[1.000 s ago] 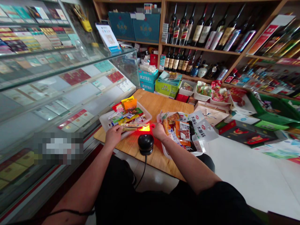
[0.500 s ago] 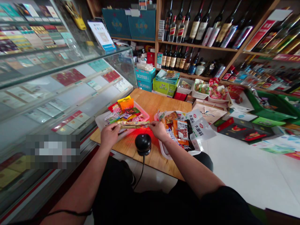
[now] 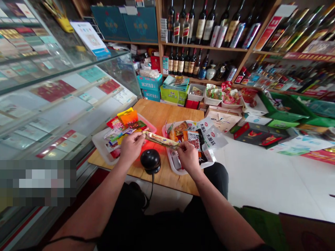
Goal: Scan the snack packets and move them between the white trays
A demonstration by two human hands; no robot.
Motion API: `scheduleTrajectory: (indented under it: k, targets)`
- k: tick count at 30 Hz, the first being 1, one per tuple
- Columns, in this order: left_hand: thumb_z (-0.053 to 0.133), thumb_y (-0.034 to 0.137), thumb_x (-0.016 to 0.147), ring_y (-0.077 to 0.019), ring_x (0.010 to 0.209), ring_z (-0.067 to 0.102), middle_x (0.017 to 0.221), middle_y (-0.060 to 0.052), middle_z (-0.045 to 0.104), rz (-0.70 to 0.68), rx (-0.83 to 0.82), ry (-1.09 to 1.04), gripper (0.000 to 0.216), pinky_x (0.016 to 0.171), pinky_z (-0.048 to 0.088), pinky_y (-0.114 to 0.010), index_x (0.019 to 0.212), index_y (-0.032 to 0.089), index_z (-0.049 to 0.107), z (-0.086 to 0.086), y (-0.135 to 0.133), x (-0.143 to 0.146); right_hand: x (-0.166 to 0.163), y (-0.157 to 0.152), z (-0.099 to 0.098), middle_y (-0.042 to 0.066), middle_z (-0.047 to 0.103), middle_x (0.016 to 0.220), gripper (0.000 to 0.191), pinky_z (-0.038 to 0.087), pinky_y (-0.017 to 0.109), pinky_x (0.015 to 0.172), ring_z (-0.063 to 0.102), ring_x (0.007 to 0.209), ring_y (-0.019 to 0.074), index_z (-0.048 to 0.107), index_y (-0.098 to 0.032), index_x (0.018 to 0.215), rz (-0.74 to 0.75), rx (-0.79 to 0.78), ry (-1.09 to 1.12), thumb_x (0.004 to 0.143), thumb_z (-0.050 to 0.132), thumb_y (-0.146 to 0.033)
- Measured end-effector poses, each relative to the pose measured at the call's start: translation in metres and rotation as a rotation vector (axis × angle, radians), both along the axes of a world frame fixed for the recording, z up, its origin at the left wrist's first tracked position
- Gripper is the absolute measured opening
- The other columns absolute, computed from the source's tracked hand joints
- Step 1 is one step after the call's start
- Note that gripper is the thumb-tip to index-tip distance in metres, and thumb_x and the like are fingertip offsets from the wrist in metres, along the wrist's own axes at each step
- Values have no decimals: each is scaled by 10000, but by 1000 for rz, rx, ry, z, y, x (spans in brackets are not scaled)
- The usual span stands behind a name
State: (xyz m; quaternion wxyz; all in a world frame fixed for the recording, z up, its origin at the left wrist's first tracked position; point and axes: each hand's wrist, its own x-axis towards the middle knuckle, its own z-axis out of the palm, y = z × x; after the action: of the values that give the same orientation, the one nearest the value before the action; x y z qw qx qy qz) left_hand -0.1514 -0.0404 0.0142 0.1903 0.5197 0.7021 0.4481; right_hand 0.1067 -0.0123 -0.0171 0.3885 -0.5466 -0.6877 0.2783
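Observation:
Both of my hands hold a long, thin yellow snack packet [image 3: 160, 139] by its ends above a small wooden table [image 3: 154, 113]. My left hand [image 3: 132, 148] pinches the left end and my right hand [image 3: 187, 157] pinches the right end. Just below the packet sits a black round barcode scanner [image 3: 150, 161] with a cable, casting red light on the table. A white tray of mixed snack packets [image 3: 102, 143] lies left of my hands. A second white tray of packets [image 3: 175, 166] lies under my right hand.
A glass display counter [image 3: 57, 101] runs along the left. Wooden shelves with wine bottles [image 3: 201, 31] stand behind the table, with boxes and snack bins [image 3: 172, 94] below. Flat boxes and bags [image 3: 256, 134] lie on the white floor at right.
The packet has been lifted from low beside the scanner's red beam and now hangs above it, tilted down to the right. The view has shifted so everything sits further left.

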Motion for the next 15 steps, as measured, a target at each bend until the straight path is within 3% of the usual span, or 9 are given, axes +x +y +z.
scheduleTrajectory:
  k: [7,15]
  targets:
    - [561,372,919,-208,809,689,901,-58,763,-256,21,42,296,765,508,-300,1044,178,748,-1,38,58,57,-25,-20,39,678,789,116,447,307,727,617,760,213,659,-208,887,-128,46,-63,840,555,-232]
    - [589,269,903,-206,880,716,983,-76,775,-377,28,7,252,838,540,-324,1083,175,740,-2,75,117,95,-34,-27,39,717,802,117,457,310,685,653,712,209,675,-212,920,-245,7,-81,863,598,-278]
